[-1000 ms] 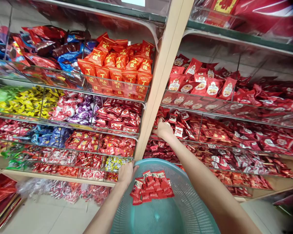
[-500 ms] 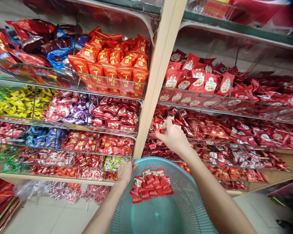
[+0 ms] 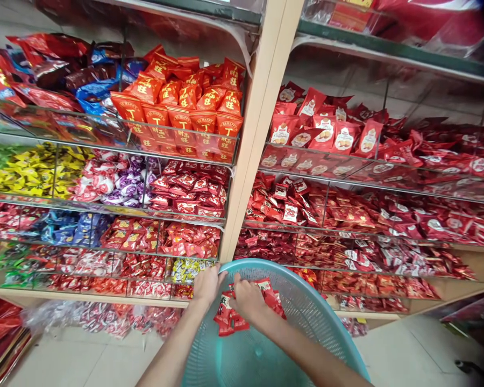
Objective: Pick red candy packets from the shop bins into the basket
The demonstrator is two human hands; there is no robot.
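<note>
My left hand [image 3: 205, 285] is closed around the left part of the rim of a teal plastic basket [image 3: 326, 325], which is round with mesh sides. Inside the basket lies a small overlapping group of red candy packets [image 3: 228, 314] with white tops and dark lettering. My right hand [image 3: 248, 298] is down in the basket over that group. Its fingers are pinched on a red candy packet, mostly hidden by the hand, and it covers part of the group. Behind the basket, red candies with white labels [image 3: 288, 211] fill a shelf compartment.
Wooden shelving with an upright post [image 3: 248, 129] and clear dividers rises ahead, filled with wrapped sweets. Orange-red snack bags [image 3: 181, 123] stand upper left, and yellow-wrapped candies [image 3: 34, 174] lie further left. Bagged candies [image 3: 100, 320] rest on the tiled floor [image 3: 84, 360] below.
My right hand has come down and left from the right-hand shelf compartment into the basket, over the red packets. My left hand stays on the rim, and the basket has hardly moved.
</note>
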